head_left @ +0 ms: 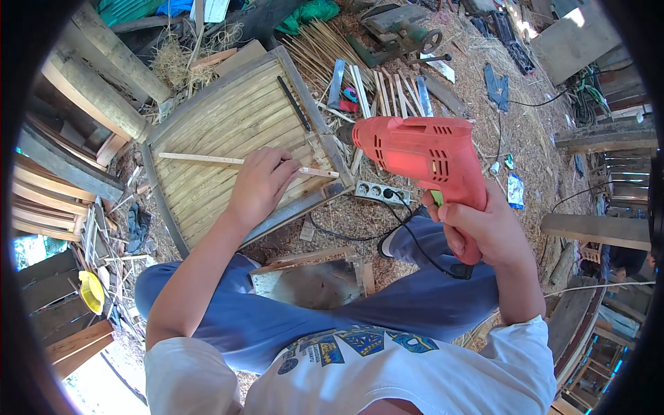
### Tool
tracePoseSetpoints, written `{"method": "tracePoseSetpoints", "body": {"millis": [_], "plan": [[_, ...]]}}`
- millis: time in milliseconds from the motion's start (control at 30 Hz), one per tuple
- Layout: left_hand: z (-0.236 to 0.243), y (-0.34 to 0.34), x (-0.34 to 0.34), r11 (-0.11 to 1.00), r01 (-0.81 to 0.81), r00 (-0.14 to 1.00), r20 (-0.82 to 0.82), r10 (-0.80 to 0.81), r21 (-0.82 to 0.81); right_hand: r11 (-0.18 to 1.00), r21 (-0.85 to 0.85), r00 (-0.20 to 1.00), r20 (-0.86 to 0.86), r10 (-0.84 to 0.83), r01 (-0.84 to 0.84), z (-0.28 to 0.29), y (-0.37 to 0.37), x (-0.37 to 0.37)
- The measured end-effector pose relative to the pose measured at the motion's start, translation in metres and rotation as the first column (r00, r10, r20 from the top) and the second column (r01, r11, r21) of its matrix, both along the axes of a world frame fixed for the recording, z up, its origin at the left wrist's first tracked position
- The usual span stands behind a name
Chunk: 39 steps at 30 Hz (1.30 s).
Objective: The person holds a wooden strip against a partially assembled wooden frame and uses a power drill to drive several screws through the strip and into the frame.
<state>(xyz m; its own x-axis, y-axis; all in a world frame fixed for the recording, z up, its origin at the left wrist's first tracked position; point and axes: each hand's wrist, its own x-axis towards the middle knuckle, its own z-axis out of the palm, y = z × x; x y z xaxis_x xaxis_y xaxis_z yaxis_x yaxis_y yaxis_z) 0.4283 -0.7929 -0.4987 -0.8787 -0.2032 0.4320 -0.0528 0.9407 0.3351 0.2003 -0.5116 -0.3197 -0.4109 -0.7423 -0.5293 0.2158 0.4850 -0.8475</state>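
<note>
Right of centre, the red drill (415, 149) is gripped by the right hand (481, 225); its bit cannot be clearly made out. Centre-left, the thin wooden strip (200, 159) is held under the left hand's (261, 181) closed fingers, across the slatted panel (207, 195).

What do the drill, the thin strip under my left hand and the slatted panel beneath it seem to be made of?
Drill: probably plastic housing, matte red with moulded vent slots; the dark chuck looks like metal. Thin strip: apparently bare wood or bamboo, pale and unpainted. Slatted panel: likely wood, perhaps bamboo; its slats look yellowish and uneven, its frame greyer, weathered.
</note>
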Motion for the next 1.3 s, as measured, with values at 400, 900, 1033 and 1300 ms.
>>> {"method": "tracePoseSetpoints", "body": {"millis": [400,900,1033,1300], "plan": [[-0.009,-0.002,0.0,0.994,0.027,1.0,0.007,-0.028,0.109,0.999,0.005,0.999,0.003,0.038,-0.038,0.0,0.0,-0.002],[0.004,0.011,-0.006,0.988,0.019,0.999,0.044,-0.025,0.15,0.999,0.004,0.999,0.032,-0.031,0.031,0.005,0.004,0.003],[-0.008,0.012,-0.011,0.99,0.019,1.0,0.0,-0.02,0.14,0.999,0.027,0.999,0.015,-0.038,0.037,0.004,0.007,0.002],[-0.009,0.008,-0.017,0.98,0.038,0.999,0.025,-0.043,0.194,0.997,0.075,1.0,0.025,0.007,-0.009,0.012,-0.001,0.001]]}}
